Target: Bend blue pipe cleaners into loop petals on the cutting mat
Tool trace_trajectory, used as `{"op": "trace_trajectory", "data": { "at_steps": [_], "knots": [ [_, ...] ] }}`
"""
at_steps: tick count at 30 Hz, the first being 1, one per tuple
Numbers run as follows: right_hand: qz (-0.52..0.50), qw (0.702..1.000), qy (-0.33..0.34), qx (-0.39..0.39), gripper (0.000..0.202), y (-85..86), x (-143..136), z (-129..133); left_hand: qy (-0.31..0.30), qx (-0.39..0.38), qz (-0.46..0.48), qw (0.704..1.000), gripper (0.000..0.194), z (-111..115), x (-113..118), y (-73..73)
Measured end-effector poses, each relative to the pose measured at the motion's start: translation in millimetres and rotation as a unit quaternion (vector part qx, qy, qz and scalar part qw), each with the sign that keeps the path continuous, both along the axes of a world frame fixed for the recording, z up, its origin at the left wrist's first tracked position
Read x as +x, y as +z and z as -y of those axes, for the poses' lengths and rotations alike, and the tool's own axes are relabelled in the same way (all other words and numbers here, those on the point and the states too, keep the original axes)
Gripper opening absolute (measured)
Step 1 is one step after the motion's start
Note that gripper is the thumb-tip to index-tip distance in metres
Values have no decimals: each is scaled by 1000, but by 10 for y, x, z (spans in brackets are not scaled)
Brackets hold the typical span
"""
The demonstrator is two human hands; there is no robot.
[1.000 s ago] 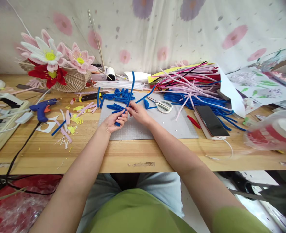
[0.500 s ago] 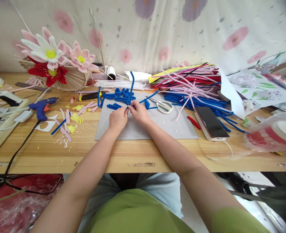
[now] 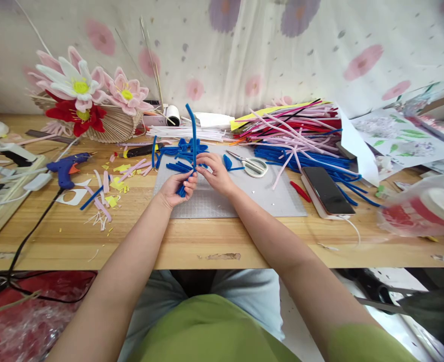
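A blue pipe cleaner (image 3: pixel 194 130) stands upright between my hands, its lower end gathered into a blue bunch. My left hand (image 3: pixel 176 191), palm partly turned up, has its fingers closed around that lower end. The fingertips of my right hand (image 3: pixel 216 173) pinch the stem just above, close to my left thumb. Both hands are over a grey cutting mat (image 3: pixel 259 203). Behind them lie bent blue pipe cleaner pieces (image 3: pixel 184 146) and several short straight ones (image 3: pixel 175 167). Scissors (image 3: pixel 255 167) with pale handles rest to the right of my right hand.
At right are a heap of blue pipe cleaners (image 3: pixel 304 156), a phone (image 3: pixel 329 191) and a bagged tub (image 3: pixel 429 206). A blue glue gun (image 3: pixel 67 168) and yellow scraps (image 3: pixel 118 185) lie at left. Fuzzy flowers (image 3: pixel 80 90) stand at the back left.
My left hand has rolled palm-up and shifted left and slightly down. The upright pipe cleaner has moved left with it and tilts left. My right hand has opened its outer fingers somewhat.
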State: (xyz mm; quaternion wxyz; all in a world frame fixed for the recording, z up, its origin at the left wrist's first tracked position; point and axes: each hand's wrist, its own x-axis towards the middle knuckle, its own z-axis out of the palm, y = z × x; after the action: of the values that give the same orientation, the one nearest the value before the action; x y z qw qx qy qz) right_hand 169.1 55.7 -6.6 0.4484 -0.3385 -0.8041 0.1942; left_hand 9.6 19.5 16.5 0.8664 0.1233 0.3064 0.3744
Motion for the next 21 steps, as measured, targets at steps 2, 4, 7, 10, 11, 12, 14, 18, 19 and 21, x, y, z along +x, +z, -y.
{"op": "trace_trajectory", "data": {
  "at_steps": [2, 4, 7, 10, 11, 12, 14, 18, 19, 21],
  "knots": [
    [21, 1000, 16, 15, 25, 31, 27, -20, 4, -8, 3, 1000, 24, 6, 2, -9],
    [27, 999, 38, 28, 25, 62, 49, -27, 9, -13, 3, 1000, 25, 8, -3, -11],
    [29, 997, 62, 22, 21, 97, 67, -24, 2, -10, -9, 1000, 26, 7, -17, -2],
    [26, 999, 42, -19, 17, 115, 61, -13, -8, 22, -36, 999, 24, 3, 10, 3],
    [24, 999, 30, -33, 16, 119, 55, -9, -7, 44, -58, 997, 22, 2, 35, -2],
    [24, 999, 16, -45, 16, 122, 47, -5, 2, 75, -93, 993, 20, 2, 68, -13],
    [28, 997, -11, -64, 16, 126, 31, 2, 46, 163, -198, 965, 15, 8, 149, -50],
    [35, 993, -63, -96, 14, 131, 7, 11, 166, 375, -456, 790, 11, 46, 275, -147],
    [37, 991, -73, -102, 13, 132, 5, 10, 176, 414, -516, 729, 12, 56, 289, -165],
    [44, 989, -91, -108, 11, 131, 3, 5, 174, 463, -621, 608, 15, 71, 304, -191]
  ]
}}
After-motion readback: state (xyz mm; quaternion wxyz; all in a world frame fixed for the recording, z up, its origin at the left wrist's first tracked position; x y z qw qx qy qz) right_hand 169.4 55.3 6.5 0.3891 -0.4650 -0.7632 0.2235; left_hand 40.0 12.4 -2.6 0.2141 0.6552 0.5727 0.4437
